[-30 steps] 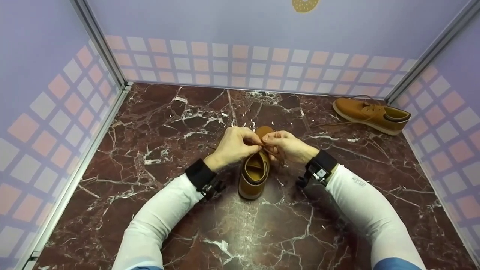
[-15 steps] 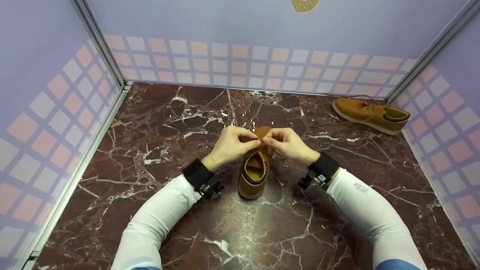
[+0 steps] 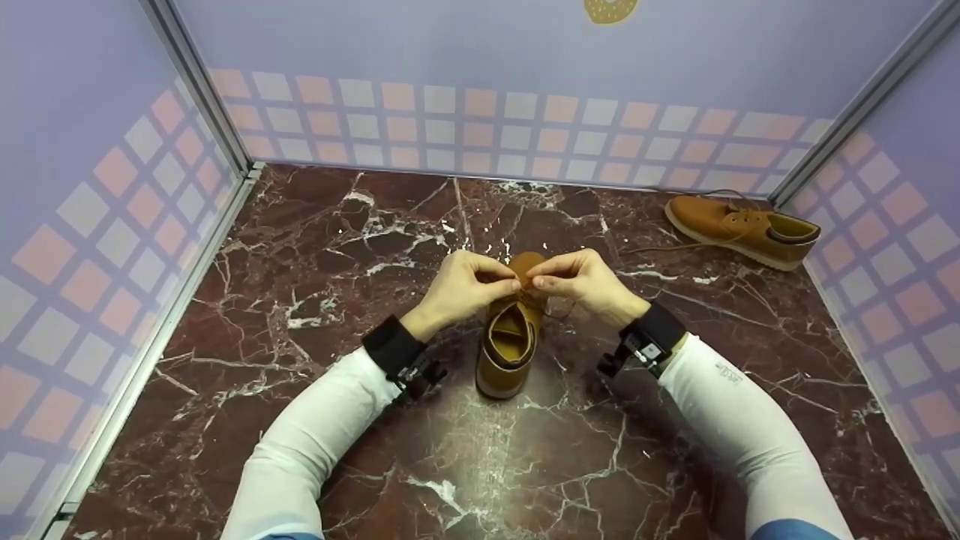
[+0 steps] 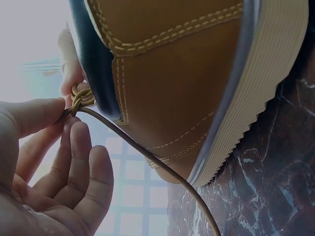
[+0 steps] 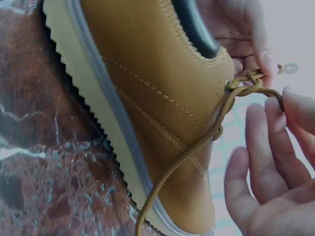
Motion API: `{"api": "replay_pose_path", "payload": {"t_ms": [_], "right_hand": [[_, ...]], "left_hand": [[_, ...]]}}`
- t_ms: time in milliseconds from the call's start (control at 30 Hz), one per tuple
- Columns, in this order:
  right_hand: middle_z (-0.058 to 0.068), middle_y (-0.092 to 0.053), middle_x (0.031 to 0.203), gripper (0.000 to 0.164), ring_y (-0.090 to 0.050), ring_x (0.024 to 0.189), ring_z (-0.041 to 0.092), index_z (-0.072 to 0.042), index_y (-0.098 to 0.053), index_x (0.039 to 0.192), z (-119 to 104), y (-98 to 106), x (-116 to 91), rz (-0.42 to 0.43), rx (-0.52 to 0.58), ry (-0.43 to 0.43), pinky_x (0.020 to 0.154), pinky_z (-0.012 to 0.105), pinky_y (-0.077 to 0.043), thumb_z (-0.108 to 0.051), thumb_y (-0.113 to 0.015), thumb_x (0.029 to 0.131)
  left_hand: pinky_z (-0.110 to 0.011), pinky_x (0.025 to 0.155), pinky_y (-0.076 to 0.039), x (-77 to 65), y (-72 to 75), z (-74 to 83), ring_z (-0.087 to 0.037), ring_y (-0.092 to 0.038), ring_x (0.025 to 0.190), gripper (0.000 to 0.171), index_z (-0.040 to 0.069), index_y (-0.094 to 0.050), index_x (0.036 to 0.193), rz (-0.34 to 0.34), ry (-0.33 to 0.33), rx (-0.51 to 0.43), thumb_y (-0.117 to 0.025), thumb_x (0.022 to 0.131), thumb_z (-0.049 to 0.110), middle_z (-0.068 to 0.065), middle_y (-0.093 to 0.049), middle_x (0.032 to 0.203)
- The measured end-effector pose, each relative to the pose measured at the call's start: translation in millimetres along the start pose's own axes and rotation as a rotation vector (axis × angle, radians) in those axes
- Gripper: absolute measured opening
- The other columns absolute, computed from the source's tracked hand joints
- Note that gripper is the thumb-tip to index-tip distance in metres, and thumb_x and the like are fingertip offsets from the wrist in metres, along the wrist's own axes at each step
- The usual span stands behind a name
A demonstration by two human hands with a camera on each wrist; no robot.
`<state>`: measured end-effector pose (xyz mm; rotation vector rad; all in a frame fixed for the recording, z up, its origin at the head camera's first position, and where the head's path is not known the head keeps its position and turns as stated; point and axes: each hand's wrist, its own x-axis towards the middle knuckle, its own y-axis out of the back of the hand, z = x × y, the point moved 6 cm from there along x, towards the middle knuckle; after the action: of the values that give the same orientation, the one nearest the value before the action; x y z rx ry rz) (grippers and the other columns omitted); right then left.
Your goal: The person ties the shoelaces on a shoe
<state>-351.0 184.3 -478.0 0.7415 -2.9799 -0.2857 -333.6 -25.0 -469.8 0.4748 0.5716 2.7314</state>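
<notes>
A tan lace-up shoe [image 3: 501, 379] stands on the floor, its toe pointing away from me and its heel toward me. Above its eyelets, my left hand [image 3: 459, 291] pinches the brown shoelace [image 4: 147, 152] between thumb and forefinger. From the other side my right hand [image 3: 591, 286] pinches another part of the lace, its remaining fingers loosely bent. Between the hands, the right wrist view shows a knot [image 5: 248, 84] close over the top eyelets. A lace tip [image 5: 290, 69] sticks out past the left fingers, and a long strand hangs down the shoe's side.
A matching tan shoe [image 3: 739, 225] lies at the back right near the wall corner, its lace trailing on the floor. Purple panels with pink and white squares [image 3: 480, 135] enclose the dark red marble floor [image 3: 337, 262] at the back and both sides.
My right hand, earlier close against the left fingertips with lace hanging from it, has drawn slightly right, turning as it went. My left hand has barely moved; the shoe stays in place.
</notes>
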Motion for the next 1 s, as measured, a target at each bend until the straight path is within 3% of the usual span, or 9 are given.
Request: {"api": "replay_pose_path", "payload": {"t_ms": [167, 333, 433, 567, 733, 1000], "right_hand": [[-0.003, -0.088, 0.107, 0.033, -0.083, 0.093, 0.005, 0.018, -0.073, 0.130, 1.9, -4.1, -0.9, -0.069, 0.021, 0.002, 0.083, 0.020, -0.068, 0.009, -0.076, 0.099], [0.022, -0.086, 0.110, 0.023, -0.081, 0.084, 0.002, 0.013, -0.079, 0.121, -0.5, -7.3, 0.1, -0.066, -0.145, 0.097, 0.072, 0.017, -0.065, 0.007, -0.078, 0.099], [0.033, -0.083, 0.103, 0.015, -0.080, 0.078, 0.005, 0.012, -0.081, 0.114, -4.0, -8.7, 0.5, -0.031, -0.231, 0.151, 0.071, 0.021, -0.067, 0.004, -0.077, 0.102], [0.034, -0.081, 0.094, 0.013, -0.081, 0.073, 0.013, 0.012, -0.081, 0.109, -7.2, -9.5, 0.3, 0.001, -0.257, 0.167, 0.069, 0.024, -0.068, 0.001, -0.075, 0.105], [0.037, -0.081, 0.098, 0.014, -0.082, 0.074, 0.009, 0.016, -0.080, 0.110, -9.5, -5.0, -0.3, 0.010, -0.214, 0.166, 0.071, 0.026, -0.070, 0.004, -0.076, 0.103], [0.038, -0.081, 0.103, 0.015, -0.082, 0.076, 0.006, 0.018, -0.078, 0.112, -7.2, 1.4, -2.2, 0.001, -0.201, 0.149, 0.075, 0.031, -0.072, 0.006, -0.073, 0.104]], "left_hand": [[-0.020, 0.081, -0.060, 0.1, 0.5, -1.5, -0.021, -0.082, 0.093, 0.013, 0.012, -0.091, 0.105, 0.002, -0.002, 0.001, -0.087, 0.096, 0.020, -0.008, -0.089, 0.106], [-0.022, 0.083, -0.062, -0.6, 0.7, -3.1, -0.022, -0.083, 0.094, 0.013, 0.011, -0.091, 0.105, 0.005, 0.006, -0.009, -0.088, 0.096, 0.019, -0.009, -0.089, 0.106], [-0.023, 0.084, -0.063, -1.1, 0.3, -3.6, -0.021, -0.083, 0.094, 0.013, 0.010, -0.090, 0.106, 0.002, 0.013, -0.025, -0.088, 0.096, 0.019, -0.009, -0.089, 0.107], [-0.022, 0.082, -0.063, -1.6, 0.8, -2.7, -0.017, -0.081, 0.090, 0.012, 0.010, -0.090, 0.105, 0.000, 0.014, -0.034, -0.087, 0.096, 0.018, -0.009, -0.089, 0.105], [-0.020, 0.077, -0.063, -2.3, 3.7, -1.9, -0.007, -0.078, 0.082, 0.010, 0.011, -0.091, 0.103, -0.001, 0.008, -0.028, -0.086, 0.096, 0.016, -0.008, -0.089, 0.102], [-0.018, 0.069, -0.059, -2.3, 5.7, -6.3, -0.010, -0.076, 0.077, 0.011, 0.008, -0.090, 0.102, -0.022, 0.045, -0.037, -0.086, 0.096, 0.016, -0.012, -0.088, 0.099]]}}
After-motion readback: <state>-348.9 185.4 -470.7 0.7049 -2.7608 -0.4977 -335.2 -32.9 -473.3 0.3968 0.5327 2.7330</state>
